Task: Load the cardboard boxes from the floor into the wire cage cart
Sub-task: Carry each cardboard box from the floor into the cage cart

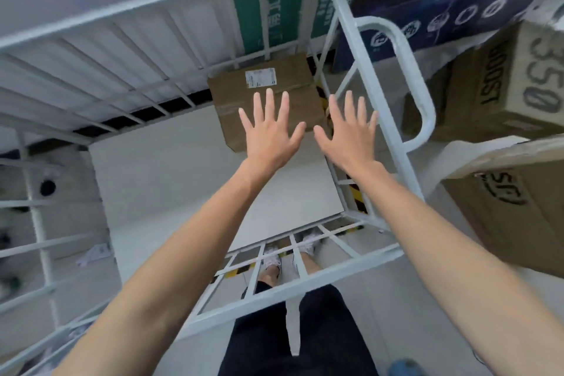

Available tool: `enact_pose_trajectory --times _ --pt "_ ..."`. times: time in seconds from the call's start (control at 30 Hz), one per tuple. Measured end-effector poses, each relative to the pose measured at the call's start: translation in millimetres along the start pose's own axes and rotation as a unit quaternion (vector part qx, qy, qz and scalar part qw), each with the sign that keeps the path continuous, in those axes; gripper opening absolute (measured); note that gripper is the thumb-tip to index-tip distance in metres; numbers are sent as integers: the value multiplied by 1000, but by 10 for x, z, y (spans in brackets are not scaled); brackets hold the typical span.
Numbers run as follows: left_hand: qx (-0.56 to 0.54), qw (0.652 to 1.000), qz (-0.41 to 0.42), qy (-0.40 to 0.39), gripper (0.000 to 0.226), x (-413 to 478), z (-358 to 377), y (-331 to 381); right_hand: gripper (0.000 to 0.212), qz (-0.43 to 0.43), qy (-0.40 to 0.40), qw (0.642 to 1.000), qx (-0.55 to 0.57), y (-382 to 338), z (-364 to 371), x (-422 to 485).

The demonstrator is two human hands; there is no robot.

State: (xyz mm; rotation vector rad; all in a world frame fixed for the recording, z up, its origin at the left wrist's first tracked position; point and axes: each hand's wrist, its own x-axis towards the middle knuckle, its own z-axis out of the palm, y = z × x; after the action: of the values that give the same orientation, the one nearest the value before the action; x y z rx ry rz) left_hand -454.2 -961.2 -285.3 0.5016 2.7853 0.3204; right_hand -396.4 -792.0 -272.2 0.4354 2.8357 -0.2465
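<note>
left hand [270, 134], right hand [348, 137] spread over labelled box [232, 101]; carton [518, 82] reads 350

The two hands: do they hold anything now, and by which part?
Nothing is held. The left hand and the right hand are open, fingers spread, near the cardboard box in the cart.

White cart deck [183, 177] carries one cardboard box [229, 94], apparently far right corner, label up.

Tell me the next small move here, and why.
Probably withdraw both hands from the wire cage cart and turn right for another box: left hand and right hand are open and empty, the labelled cardboard box sits in its far corner, and more boxes wait outside.
</note>
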Motion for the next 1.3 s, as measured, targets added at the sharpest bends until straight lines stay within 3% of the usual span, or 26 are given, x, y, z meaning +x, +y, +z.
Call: enact_pose_trajectory --times 0.17,0.33,0.6,0.73,0.87,1.1,1.3 --pt "5 994 113 3 77 -87 -503 955 75 106 83 991 23 626 -627 -558" --pt "9 970 244 5 77 -118 -756 2359 76 228 149 961 44 1629 -1129 -1143" --pt "-10 908 419 -3 85 -780 -348 4955 75 391 207 893 85 3532 -1429 -2480" --pt "9 888 460 -18 85 -1187 61 6053 74 442 222 863 101 4514 -1475 -2985" --pt "25 875 482 -25 86 -1252 315 6698 71 480 234 840 102 5220 -1543 -3308" --pt "47 864 499 -50 89 -901 733 7748 72 523 231 811 126 6295 -1490 -3454" --pt "73 846 519 -96 88 -527 1260 8830 77 571 175 787 155 7403 -1417 -3310"
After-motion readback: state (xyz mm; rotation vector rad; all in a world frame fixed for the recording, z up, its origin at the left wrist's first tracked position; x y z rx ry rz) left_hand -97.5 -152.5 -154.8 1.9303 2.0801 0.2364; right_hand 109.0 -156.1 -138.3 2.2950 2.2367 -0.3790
